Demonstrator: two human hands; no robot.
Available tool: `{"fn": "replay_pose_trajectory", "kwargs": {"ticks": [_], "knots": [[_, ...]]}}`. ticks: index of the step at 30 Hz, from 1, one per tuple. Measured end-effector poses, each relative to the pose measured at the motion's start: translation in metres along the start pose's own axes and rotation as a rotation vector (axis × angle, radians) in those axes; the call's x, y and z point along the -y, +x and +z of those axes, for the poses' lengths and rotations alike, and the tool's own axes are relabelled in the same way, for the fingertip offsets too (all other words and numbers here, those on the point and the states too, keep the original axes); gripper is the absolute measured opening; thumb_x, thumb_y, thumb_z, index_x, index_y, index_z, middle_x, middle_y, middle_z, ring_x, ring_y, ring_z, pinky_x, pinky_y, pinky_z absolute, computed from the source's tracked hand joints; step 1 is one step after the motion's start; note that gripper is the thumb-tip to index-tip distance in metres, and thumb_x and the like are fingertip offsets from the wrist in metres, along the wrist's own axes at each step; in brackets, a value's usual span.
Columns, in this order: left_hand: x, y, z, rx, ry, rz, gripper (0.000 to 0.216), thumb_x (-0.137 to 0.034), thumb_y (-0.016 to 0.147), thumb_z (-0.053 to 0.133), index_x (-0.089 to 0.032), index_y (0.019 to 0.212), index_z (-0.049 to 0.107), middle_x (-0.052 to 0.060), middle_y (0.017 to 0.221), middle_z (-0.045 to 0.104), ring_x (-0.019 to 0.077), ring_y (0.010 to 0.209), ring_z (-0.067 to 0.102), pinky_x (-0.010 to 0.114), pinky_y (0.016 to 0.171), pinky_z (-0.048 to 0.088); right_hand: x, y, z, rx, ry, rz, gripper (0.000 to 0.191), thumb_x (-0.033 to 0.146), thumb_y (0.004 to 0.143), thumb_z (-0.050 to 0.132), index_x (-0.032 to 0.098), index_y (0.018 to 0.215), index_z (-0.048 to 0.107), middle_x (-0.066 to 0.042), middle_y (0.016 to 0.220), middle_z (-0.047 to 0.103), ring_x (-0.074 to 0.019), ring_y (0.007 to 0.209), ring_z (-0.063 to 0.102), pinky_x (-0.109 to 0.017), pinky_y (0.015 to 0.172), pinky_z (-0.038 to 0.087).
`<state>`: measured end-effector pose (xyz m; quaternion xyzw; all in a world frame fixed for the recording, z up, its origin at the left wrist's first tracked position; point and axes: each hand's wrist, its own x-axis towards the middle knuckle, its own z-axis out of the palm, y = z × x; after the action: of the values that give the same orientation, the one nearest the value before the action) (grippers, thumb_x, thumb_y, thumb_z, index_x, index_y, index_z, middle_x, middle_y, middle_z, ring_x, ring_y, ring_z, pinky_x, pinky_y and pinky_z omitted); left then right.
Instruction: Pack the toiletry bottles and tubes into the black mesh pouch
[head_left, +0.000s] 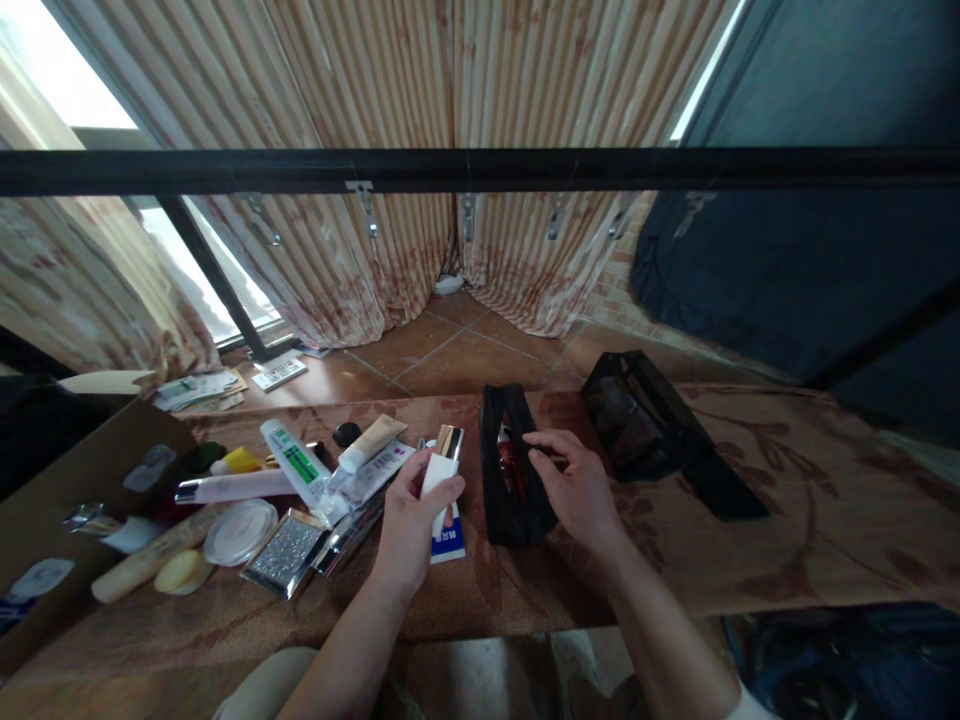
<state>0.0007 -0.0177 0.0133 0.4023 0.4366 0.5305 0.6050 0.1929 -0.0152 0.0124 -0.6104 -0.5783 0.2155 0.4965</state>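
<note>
My left hand point(414, 515) is closed round a white tube with a gold cap point(442, 462) and a blue end, held just above the brown patterned cloth point(787, 520). My right hand point(574, 490) rests on the right rim of a small black pouch point(511, 470) that stands open, fingers pinching its edge. Something red shows inside the pouch. A second, larger black mesh pouch point(645, 420) lies to the right of that hand.
Left of my hands lie several cosmetics: a green-and-white tube point(294, 462), a beige tube point(373, 441), a glittery compact point(285, 552), a round white lid point(240, 531), a yellow soap point(181, 571). A cardboard flap point(67, 470) borders the far left. A black bar point(480, 168) crosses above.
</note>
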Motion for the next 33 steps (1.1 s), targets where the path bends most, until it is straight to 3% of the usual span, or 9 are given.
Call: {"fn": "replay_pose_trajectory", "kwargs": {"ticks": [5,13,22,33], "knots": [[-0.005,0.0,-0.001,-0.011,-0.134,-0.043,0.019,-0.027,0.072,0.066,-0.013,0.083,0.061,-0.003,0.063,0.052,0.0043,0.047,0.042,0.016,0.044,0.033,0.001,0.0,0.0,-0.004,-0.003,0.004,0.022,0.02,0.08,0.052,0.021,0.094,0.069,-0.005,0.102,0.064,-0.0186,0.096,0.06,-0.033,0.085,0.047],[-0.01,-0.001,0.001,0.079,-0.349,-0.224,0.04,-0.037,0.082,0.047,-0.008,0.107,0.059,0.008,0.079,0.063,0.0128,0.056,0.054,0.025,0.05,0.044,0.002,0.0,-0.001,-0.052,-0.005,-0.001,0.021,0.019,0.079,0.053,0.021,0.092,0.069,-0.006,0.102,0.063,-0.0183,0.095,0.061,-0.032,0.084,0.048],[-0.01,-0.003,0.004,0.079,-0.286,-0.225,0.034,-0.035,0.082,0.047,-0.01,0.104,0.058,0.01,0.083,0.069,0.0152,0.057,0.06,0.027,0.056,0.048,0.001,0.001,-0.001,-0.103,0.052,-0.043,0.021,0.017,0.079,0.052,0.021,0.09,0.069,-0.005,0.098,0.064,-0.0174,0.092,0.061,-0.03,0.08,0.049],[0.001,-0.002,0.005,-0.056,-0.11,-0.201,0.035,-0.037,0.079,0.051,-0.009,0.098,0.061,0.009,0.08,0.071,0.016,0.057,0.063,0.026,0.052,0.049,0.008,0.001,-0.003,-0.148,0.11,-0.056,0.019,0.021,0.082,0.052,0.021,0.09,0.069,-0.006,0.098,0.065,-0.017,0.089,0.062,-0.029,0.077,0.05]]}}
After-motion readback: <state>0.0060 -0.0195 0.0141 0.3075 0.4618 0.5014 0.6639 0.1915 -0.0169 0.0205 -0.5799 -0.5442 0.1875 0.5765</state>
